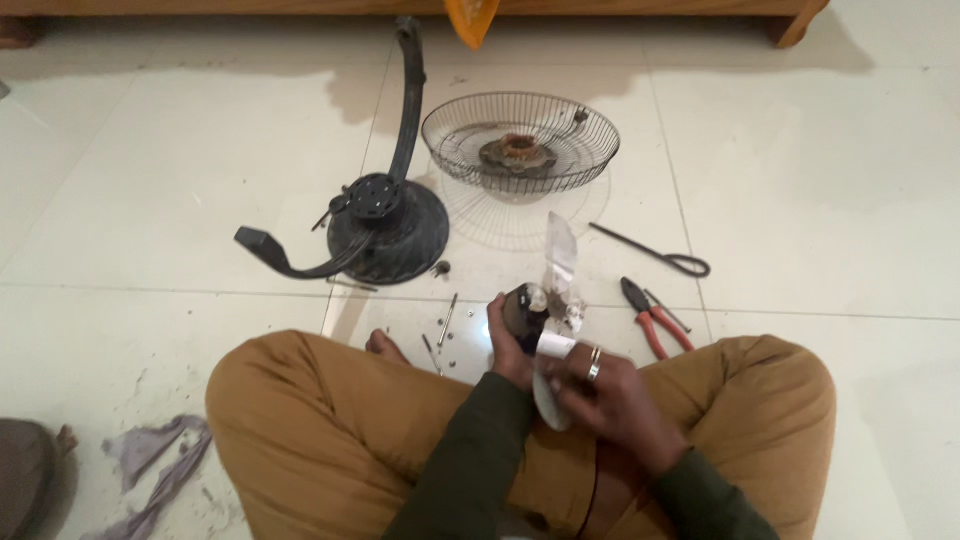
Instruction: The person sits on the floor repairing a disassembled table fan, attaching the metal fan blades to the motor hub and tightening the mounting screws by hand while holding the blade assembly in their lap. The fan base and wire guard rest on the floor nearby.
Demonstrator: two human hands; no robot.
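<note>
Fingers of my left hand [512, 345] wrap around the dark hub of a clear-bladed fan propeller [545, 300], gripping it from the left side just above my crossed legs. My right hand [600, 390] closes over a small white cylinder [556, 345] that sits against the hub, with my thumb and first fingers pinched on it; a ring shows on one finger. One clear blade sticks up beyond my hands, another curves down under my right palm.

On the white tile floor [800, 200] ahead of me lies a round wire fan guard [520, 140], dish-side up, toward the far edge of the floor near a wooden furniture base [620, 8]. To its left sits the black fan stand [385, 225] on its side, its curved arms reaching out. Red-handled pliers [650, 315] lie just right of my hands, and a black looped tool [655, 252] lies beyond them. Loose screws [447, 320] are scattered on the floor just left of the propeller. A crumpled grey rag [155, 465] lies by my left knee, toward the near left corner.
</note>
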